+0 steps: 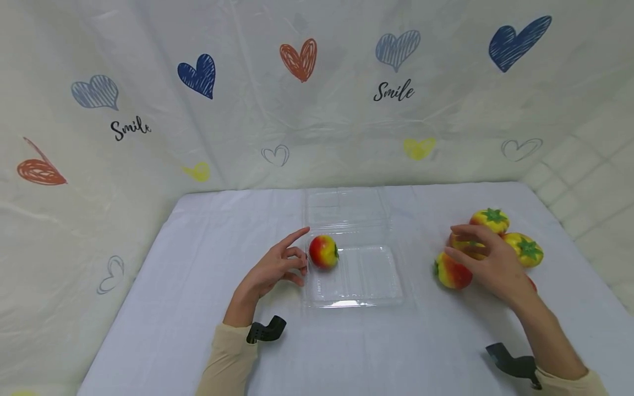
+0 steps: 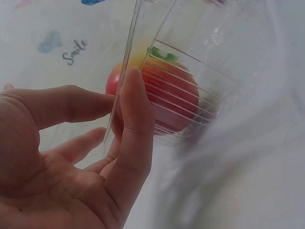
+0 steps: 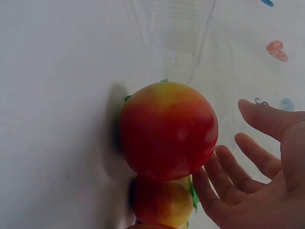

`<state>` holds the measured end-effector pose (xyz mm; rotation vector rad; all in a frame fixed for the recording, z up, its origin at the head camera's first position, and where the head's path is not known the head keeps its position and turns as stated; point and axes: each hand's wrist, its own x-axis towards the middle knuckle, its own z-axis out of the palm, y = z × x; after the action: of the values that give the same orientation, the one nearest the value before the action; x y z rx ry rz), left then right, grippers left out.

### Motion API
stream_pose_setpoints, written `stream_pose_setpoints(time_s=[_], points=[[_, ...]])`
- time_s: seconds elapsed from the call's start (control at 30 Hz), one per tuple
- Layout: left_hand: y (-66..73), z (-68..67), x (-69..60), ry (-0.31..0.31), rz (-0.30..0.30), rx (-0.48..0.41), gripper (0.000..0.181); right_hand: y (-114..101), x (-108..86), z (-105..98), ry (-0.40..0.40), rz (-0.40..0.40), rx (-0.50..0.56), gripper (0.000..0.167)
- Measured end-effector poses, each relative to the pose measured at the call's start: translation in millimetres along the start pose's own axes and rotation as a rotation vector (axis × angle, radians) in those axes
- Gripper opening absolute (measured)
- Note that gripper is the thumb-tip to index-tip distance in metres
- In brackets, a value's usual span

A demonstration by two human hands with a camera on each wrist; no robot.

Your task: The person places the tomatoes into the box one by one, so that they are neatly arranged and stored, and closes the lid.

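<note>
A clear plastic clamshell box [image 1: 366, 275] lies opened flat on the table, its lid folded back toward the wall. One red-and-yellow toy fruit [image 1: 322, 252] with a green leafy cap sits at its left end. My left hand [image 1: 276, 267] pinches the box's left rim between thumb and finger, clearest in the left wrist view [image 2: 119, 138]. At the right my right hand [image 1: 490, 264] hovers at a group of similar fruits, thumb and fingers spread above a yellow fruit [image 1: 468, 246]. A red-yellow fruit [image 3: 169, 131] lies beside its fingers; whether they touch is unclear.
More fruits, one at the back [image 1: 490, 220] and one at the right [image 1: 523, 249], lie around the right hand. A white cloth covers the table [image 1: 198, 264]. Behind it hangs a pale sheet [image 1: 337, 115] printed with hearts.
</note>
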<state>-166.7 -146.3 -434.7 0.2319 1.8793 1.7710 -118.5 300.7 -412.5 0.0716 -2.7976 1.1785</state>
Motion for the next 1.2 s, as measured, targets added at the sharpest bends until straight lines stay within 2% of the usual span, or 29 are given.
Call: stream_pose_setpoints(time_s=[0.4, 0.7, 0.9, 1.2], points=[[1.0, 0.9, 1.5, 0.003, -0.003, 0.004, 0.074, 7.8, -2.2, -3.0, -0.022, 0.023, -0.030, 0.054], [2.1, 1.2, 1.6, 0.006, -0.006, 0.005, 0.074, 9.5, -5.7, -3.5, -0.076, 0.058, -0.031, 0.059], [1.9, 0.6, 0.8, 0.004, -0.003, 0.006, 0.074, 13.3, -7.2, -0.7, -0.118, 0.023, -0.058, 0.057], [-0.3, -0.5, 0.5, 0.004, -0.006, -0.005, 0.075, 15.8, -9.4, 5.9, -0.184, -0.028, -0.040, 0.058]])
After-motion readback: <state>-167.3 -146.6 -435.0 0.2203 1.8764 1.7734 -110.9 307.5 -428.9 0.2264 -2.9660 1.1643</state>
